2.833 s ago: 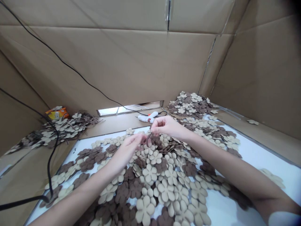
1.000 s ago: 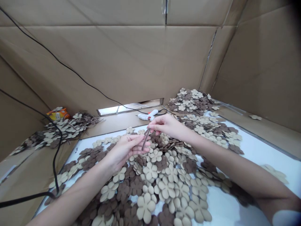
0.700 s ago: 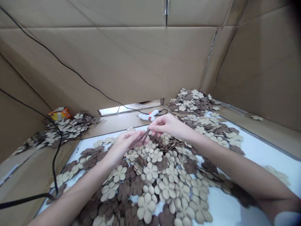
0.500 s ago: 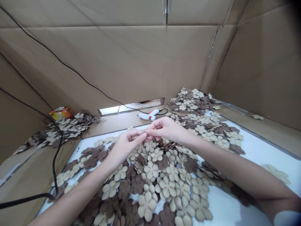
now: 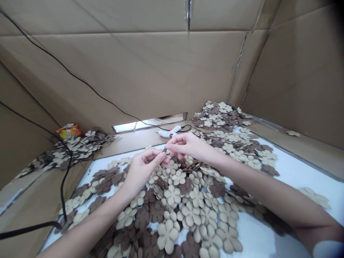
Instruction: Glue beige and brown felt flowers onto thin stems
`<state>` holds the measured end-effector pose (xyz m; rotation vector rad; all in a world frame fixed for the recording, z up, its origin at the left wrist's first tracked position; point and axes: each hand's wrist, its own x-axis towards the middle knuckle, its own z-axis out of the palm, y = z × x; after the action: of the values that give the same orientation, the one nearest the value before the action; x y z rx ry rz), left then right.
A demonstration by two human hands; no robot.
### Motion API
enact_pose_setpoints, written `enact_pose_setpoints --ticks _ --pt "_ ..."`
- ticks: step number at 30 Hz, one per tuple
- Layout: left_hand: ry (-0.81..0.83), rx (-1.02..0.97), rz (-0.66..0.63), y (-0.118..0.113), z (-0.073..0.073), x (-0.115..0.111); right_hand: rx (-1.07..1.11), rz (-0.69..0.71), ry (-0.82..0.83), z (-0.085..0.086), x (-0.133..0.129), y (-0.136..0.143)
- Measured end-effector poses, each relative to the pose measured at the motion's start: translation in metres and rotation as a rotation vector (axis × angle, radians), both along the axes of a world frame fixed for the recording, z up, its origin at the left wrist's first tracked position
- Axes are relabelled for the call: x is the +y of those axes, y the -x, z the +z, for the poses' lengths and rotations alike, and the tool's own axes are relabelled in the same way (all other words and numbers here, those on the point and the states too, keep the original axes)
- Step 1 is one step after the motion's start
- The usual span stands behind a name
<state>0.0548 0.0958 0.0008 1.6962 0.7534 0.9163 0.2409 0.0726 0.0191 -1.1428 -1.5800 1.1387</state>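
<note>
My left hand (image 5: 145, 168) is closed in a pinch on a small dark strip (image 5: 165, 150) above the heap of flowers. Close beside it on the right, my right hand (image 5: 185, 145) is also pinched, its fingertips at the strip's upper end. The strip is too small to make out fully. Below both hands, beige five-petal flowers (image 5: 172, 195) and dark brown flowers (image 5: 157, 210) lie piled on the white board (image 5: 255, 229). Behind my right hand rests a white glue gun (image 5: 170, 132).
Cardboard walls (image 5: 120, 71) surround the work surface. At the back right is a flower pile (image 5: 220, 114); at the left lie flowers with thin strips (image 5: 86, 143) and an orange packet (image 5: 69, 132). A black cable (image 5: 63, 193) runs down the left side.
My fingertips have moved slightly apart, and the dark strip now shows between them. My left hand has shifted a little left and down.
</note>
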Motion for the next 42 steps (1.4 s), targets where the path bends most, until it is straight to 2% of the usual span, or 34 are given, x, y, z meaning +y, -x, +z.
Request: enact_pose_setpoints --ticks 6,12,15,25,31,35,42 --pt "0.037 -0.019 -0.039 -0.001 -0.001 -0.002 0.015 0.03 0.002 0.001 -0.003 0.001" --pt "0.279 -0.082 -0.108 -0.002 -0.004 0.0 0.004 -0.023 -0.009 0.004 -0.002 -0.003" --pt "0.325 -0.085 -0.113 -0.002 -0.004 0.001 0.005 -0.034 0.008 0.002 0.0 -0.003" --pt "0.267 -0.102 -0.115 -0.007 -0.007 -0.002 -0.017 -0.01 0.033 -0.002 0.0 0.0" --pt "0.206 -0.091 -0.052 -0.007 -0.008 -0.004 -0.005 -0.022 0.009 -0.006 0.0 0.002" --pt "0.2 -0.09 -0.036 -0.006 -0.011 -0.004 -0.002 -0.065 -0.042 -0.01 0.001 0.005" --pt "0.228 -0.121 0.007 -0.005 -0.015 -0.008 0.021 -0.051 -0.03 -0.01 -0.002 0.009"
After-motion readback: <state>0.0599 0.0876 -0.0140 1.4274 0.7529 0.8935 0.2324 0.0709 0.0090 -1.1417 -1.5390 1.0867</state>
